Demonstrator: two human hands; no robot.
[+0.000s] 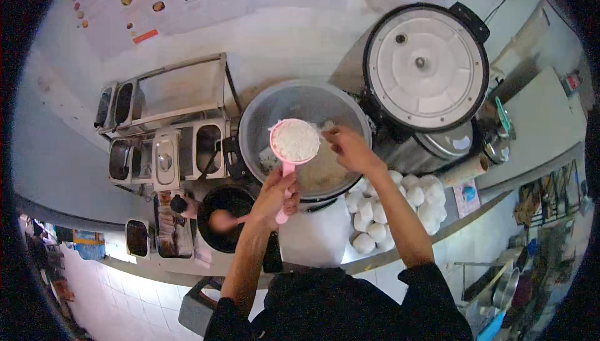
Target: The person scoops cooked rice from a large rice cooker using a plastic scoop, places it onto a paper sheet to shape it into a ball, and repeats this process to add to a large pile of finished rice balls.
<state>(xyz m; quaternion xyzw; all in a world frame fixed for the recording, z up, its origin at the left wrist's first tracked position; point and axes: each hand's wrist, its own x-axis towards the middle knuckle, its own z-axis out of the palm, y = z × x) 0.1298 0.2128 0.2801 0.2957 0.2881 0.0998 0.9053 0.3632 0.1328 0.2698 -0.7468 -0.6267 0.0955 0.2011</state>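
Note:
My left hand [276, 198] grips the handle of a pink plastic scoop [288, 167], held over the near left part of a large round rice cooker pot [300, 92]. White cooked rice [295, 140] fills the scoop, and a few grains cling to its rim. Inside the pot, more rice [323, 172] lies on the bottom. My right hand [349, 149] is over the pot's right side, just right of the scoop, its fingers curled; a small white bit shows by the fingertips, and whether they hold it is unclear.
The raised cooker lid [426, 67] stands behind right. Several white wrapped bundles [375, 219] lie near my right forearm. At left are steel food containers [166, 158], a black pan [211, 242] with a pink utensil, and a bottle [186, 206]. A steel pot [445, 144] sits beyond the bundles.

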